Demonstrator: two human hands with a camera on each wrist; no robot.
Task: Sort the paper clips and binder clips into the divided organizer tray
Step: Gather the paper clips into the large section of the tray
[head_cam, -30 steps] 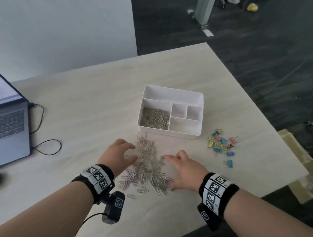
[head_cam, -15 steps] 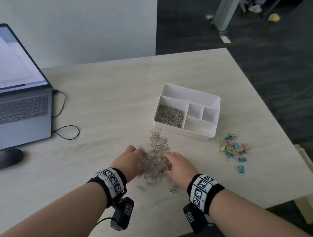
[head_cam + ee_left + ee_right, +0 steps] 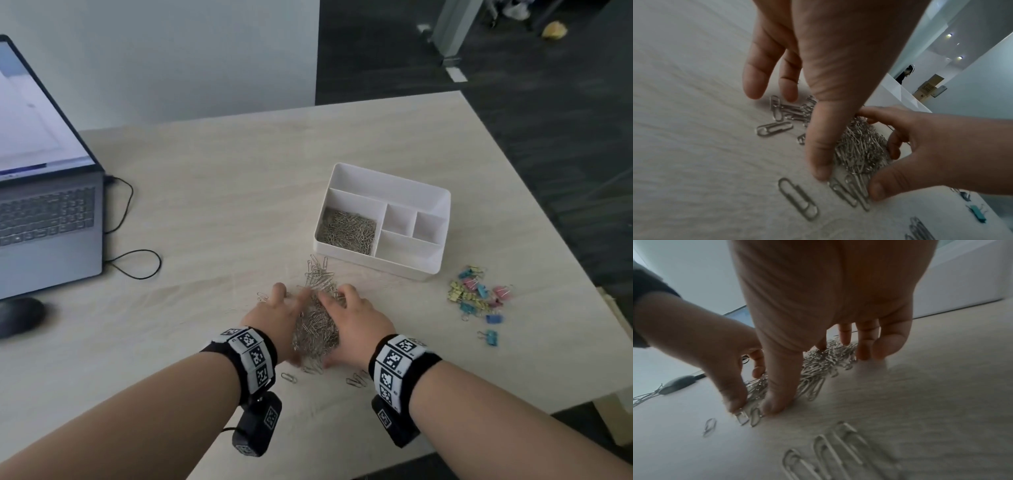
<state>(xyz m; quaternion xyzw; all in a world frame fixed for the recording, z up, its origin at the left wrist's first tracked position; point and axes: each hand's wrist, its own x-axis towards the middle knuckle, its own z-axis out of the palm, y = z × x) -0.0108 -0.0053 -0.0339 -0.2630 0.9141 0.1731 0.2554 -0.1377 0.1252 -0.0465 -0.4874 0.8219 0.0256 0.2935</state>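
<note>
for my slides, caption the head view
Both hands scoop paper clips near a white tray.

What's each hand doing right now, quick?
Left hand: fingers curved, cupping the pile of paper clips from its left.
Right hand: fingers curved, cupping the same pile from its right.

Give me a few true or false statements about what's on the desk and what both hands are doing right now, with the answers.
1. Both hands cup one pile of paper clips. True.
2. The tray holds binder clips. False: only paper clips, in its left compartment.
3. The binder clips lie on the table right of the tray. True.
4. The left hand holds the mouse. False: it is at the pile, opposite the right hand.
</note>
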